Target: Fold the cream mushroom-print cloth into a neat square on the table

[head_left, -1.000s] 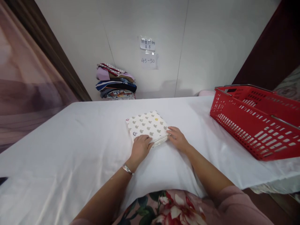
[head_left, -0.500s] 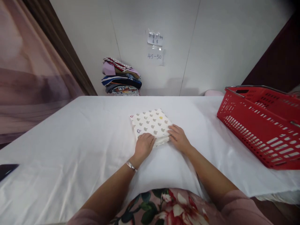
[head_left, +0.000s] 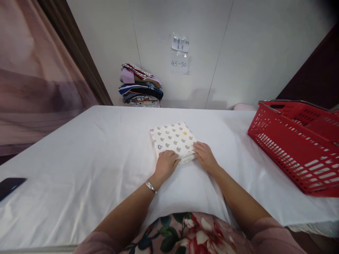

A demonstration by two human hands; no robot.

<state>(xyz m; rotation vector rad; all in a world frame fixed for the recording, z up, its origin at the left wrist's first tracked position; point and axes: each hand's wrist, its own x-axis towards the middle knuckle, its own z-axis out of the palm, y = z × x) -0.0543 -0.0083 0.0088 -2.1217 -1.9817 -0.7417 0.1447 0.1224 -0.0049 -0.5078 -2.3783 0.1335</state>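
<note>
L hand (head_left: 166, 163) is lying, fingers together, on the near edge of the folded spotted cloth (head_left: 173, 138), R hand (head_left: 205, 157) is touching its near-right corner w/ flat fingers, cloth sitting mid-way across the white table (head_left: 79, 148), red basket (head_left: 296, 141) well apart on the right.

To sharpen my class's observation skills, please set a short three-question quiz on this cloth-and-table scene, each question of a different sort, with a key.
1. True or false: the left hand and the right hand both touch the folded patterned cloth.
2. Which wrist bears the bracelet? A left, B right, C both.
3. What stands against the wall beyond the table?
Key: 1 true; 2 A; 3 a stack of folded clothes.
</note>
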